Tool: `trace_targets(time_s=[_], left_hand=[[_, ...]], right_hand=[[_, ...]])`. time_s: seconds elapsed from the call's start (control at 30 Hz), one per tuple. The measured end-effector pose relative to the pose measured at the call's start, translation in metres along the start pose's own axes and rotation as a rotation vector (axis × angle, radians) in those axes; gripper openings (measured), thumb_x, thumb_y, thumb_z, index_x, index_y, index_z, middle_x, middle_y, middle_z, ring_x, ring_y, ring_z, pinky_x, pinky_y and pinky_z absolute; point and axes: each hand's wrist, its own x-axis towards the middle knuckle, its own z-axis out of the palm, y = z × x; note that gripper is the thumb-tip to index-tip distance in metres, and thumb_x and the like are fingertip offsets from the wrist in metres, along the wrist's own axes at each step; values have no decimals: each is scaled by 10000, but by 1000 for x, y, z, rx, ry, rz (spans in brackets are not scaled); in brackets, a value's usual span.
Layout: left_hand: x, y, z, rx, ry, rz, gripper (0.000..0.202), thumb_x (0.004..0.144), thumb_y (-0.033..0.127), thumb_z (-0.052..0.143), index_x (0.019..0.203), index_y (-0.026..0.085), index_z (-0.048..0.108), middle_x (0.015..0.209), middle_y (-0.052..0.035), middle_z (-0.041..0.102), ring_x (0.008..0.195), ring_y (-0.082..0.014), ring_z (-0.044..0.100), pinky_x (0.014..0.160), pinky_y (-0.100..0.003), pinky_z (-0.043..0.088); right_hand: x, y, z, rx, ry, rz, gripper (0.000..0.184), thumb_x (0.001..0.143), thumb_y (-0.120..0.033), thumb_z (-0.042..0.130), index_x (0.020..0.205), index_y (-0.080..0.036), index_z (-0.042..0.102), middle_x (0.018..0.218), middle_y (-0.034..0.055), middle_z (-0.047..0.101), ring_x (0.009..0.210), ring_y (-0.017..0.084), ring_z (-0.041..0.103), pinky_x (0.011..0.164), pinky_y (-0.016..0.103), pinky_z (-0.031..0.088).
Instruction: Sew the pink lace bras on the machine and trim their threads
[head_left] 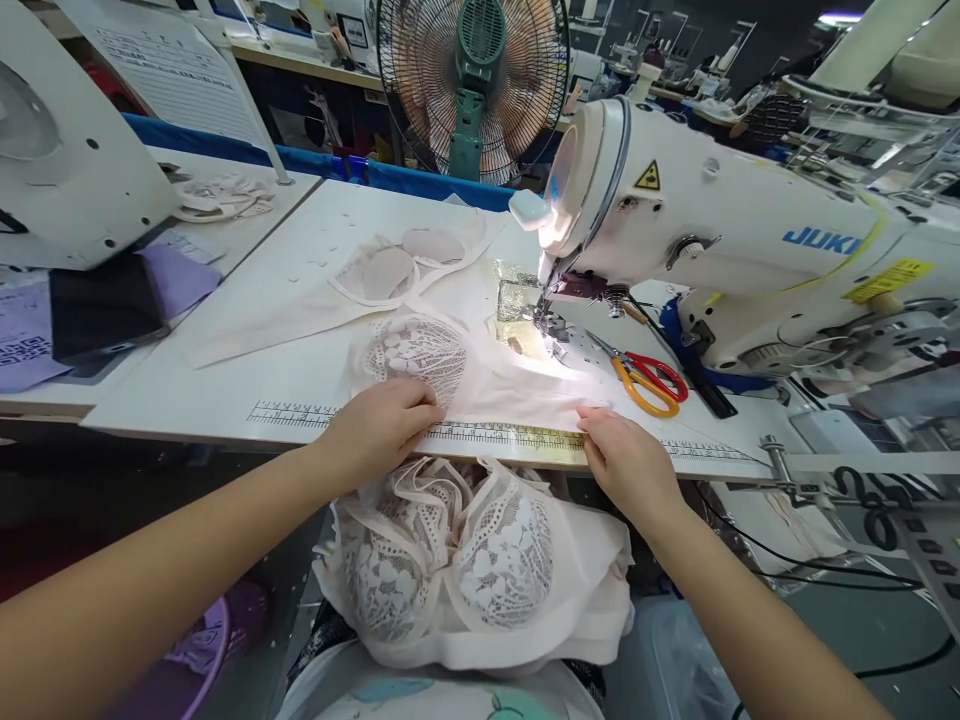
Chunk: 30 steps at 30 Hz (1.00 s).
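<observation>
The pale lace bra [420, 345] lay across the white sewing table [247, 390], its band beside the needle of the JUKI sewing machine [720, 200]. The left hand [379, 430] pinched its lower edge at the lace cup; the right hand [630, 460] pinched the band's end. Scissors [651, 383] lay near the right hand. More lace bras [495, 570] sat piled on the person's lap, and a fan [469, 150] stood behind the table.

A floor fan [469, 115] with a green motor housing and round wire guard stands behind the table. At far left, a black flat-faced device [105, 308] rests beside lilac papers [26, 325]. Above it, a second white machine [71, 165] adjoins an upright printed sheet [169, 75]. Scissors [651, 382] with red and orange handles lie at right. A purple bucket [223, 650] occupies the floor, lower left.
</observation>
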Motion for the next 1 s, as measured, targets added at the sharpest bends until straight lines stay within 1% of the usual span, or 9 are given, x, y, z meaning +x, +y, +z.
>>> trace_targets(time_s=[0.13,0.3,0.47,0.7,0.8,0.9,0.97,1.0], left_hand=[[-3,-3,-1,1,-5,59,345,897,132,349,945,166,689,929,-92,670,831,-195,598,700,-310,499],[-4,-3,-1,14,-32,68,366,923,176,335,983,152,695,951,-110,669,846,-205,603,721,-322,508],[-2,-3,0,28,-65,76,349,916,168,354,1059,170,672,1027,-113,656,923,-210,595,783,-334,509],[-7,-3,1,96,-95,113,329,902,136,388,1113,145,640,1077,-129,641,970,-234,596,847,-367,501],[-7,-4,0,114,-91,132,350,893,110,368,1118,139,634,1072,-133,643,970,-243,599,844,-374,503],[-6,-5,-1,106,-73,154,364,898,128,339,1098,161,641,1060,-129,648,965,-248,603,828,-380,507],[-5,-8,-1,100,-43,154,363,912,178,324,1078,186,647,1061,-121,648,955,-251,604,803,-384,513],[-4,-11,0,95,-39,125,361,918,196,322,1076,204,647,1085,-113,643,966,-250,600,809,-389,511]], right_hand=[[-3,9,0,35,-9,-34,285,872,-133,385,942,-194,654,1108,83,684,1007,230,638,809,376,537],[-9,16,1,96,-15,-101,309,917,-220,374,1067,-170,639,1184,116,642,1078,249,608,897,414,514],[-9,24,5,96,-86,-73,336,933,-293,358,1113,-192,624,1239,120,605,1137,266,568,959,486,453],[-13,29,2,130,-118,-60,372,943,-330,339,1119,-169,625,1282,133,571,1174,272,539,968,489,435],[-9,30,-2,256,-100,22,339,933,-321,361,1059,-205,653,1240,109,607,1159,262,548,962,481,436],[4,31,-5,476,-32,135,257,896,-277,440,878,-218,690,1089,99,684,1056,250,605,944,453,447],[14,33,-5,489,-28,171,203,859,-241,501,773,-223,684,1003,72,708,968,225,636,924,418,460],[19,35,-4,483,-32,192,170,838,-218,534,754,-220,681,977,62,710,952,213,638,903,392,472]])
